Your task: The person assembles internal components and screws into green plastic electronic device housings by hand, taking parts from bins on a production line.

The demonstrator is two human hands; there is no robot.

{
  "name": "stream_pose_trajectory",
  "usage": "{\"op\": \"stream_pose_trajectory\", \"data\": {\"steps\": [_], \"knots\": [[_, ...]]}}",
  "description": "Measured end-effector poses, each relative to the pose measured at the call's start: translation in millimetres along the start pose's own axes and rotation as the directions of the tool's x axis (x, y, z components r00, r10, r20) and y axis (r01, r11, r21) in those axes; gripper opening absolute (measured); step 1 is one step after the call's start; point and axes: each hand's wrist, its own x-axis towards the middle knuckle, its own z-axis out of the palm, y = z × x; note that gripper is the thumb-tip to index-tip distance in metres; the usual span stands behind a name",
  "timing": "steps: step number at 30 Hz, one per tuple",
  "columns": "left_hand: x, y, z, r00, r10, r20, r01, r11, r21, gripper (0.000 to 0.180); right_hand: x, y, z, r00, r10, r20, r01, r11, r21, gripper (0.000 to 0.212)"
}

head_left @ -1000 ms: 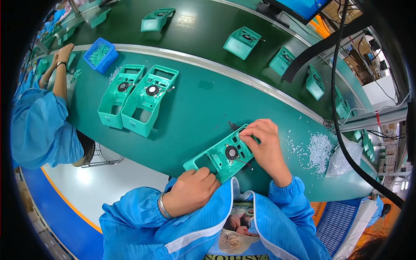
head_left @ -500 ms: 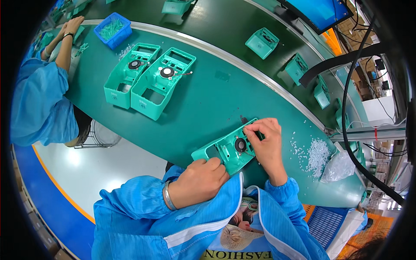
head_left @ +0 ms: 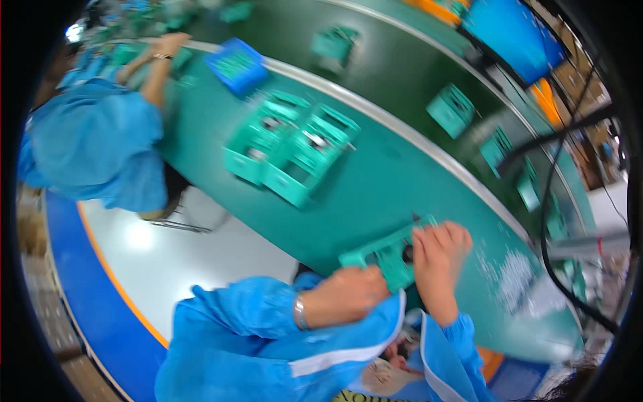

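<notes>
A green plastic housing [head_left: 385, 251] with cut-out openings lies at the table's near edge, blurred by motion. My left hand [head_left: 351, 293] is closed on its near side, fingers curled over the rim. My right hand [head_left: 442, 261] is at the housing's right end, thumb and fingertips pinched together over it. Anything small between those fingertips is hidden. A round black part [head_left: 408, 254] sits inside the housing, partly covered by my right hand. Farther left, two similar green housings [head_left: 295, 191] stand side by side, each with a round part inside.
A blue bin [head_left: 236, 67] of green pieces stands at the table's far edge. Small whitish pieces [head_left: 516, 275] lie at right beside a clear plastic bag [head_left: 546, 298]. More housings [head_left: 451, 110] sit on the dark strip beyond the rail. A co-worker's blue sleeve [head_left: 100, 144] is at left.
The whole view has swung, so everything appears farther right and mostly lower, with blur. Both hands remain at the same housing, the right still pinched at its far end.
</notes>
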Motion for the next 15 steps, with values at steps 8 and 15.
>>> {"op": "stream_pose_trajectory", "data": {"steps": [8, 15], "knots": [[4, 9, 28, 0.991, 0.038, -0.13, -0.029, 0.997, 0.068, 0.016, -20, 1, -19, 0.993, 0.002, 0.117, -0.005, 1.0, 0.026, 0.014], [7, 19, 19, 0.972, -0.039, -0.233, 0.062, 0.994, 0.091, 0.013, -25, 10, -24, 0.99, -0.006, 0.14, -0.005, 0.997, 0.079, 0.019]]}}
